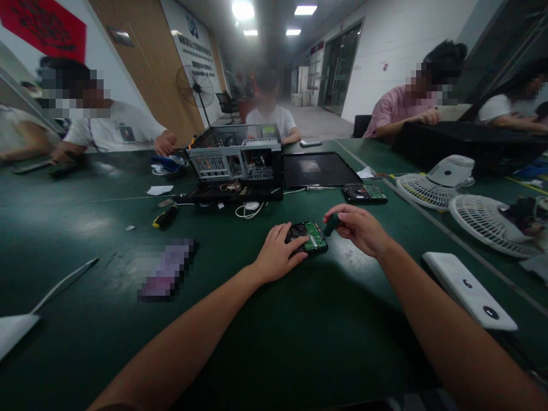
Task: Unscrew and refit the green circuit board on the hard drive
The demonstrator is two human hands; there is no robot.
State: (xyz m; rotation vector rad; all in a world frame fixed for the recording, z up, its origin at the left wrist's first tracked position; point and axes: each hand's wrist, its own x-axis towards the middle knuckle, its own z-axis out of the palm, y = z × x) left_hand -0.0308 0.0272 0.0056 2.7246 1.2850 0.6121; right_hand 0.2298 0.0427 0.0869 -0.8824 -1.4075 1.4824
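In the head view, the left hand lies spread over a hard drive on a dark green tabletop. Just beside it, the right hand pinches a dark-handled tool at the drive's right edge; contact is too small to tell. Beyond the hands stands an opened computer case; a yellow-and-black screwdriver lies left of them.

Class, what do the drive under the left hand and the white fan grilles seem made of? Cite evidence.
Drive: perhaps metal-bodied, from its slightly glossy dark part; the green face suggests a satin resin circuit board. White fan grilles: likely moulded plastic, satin, from their even white and slim ribs.
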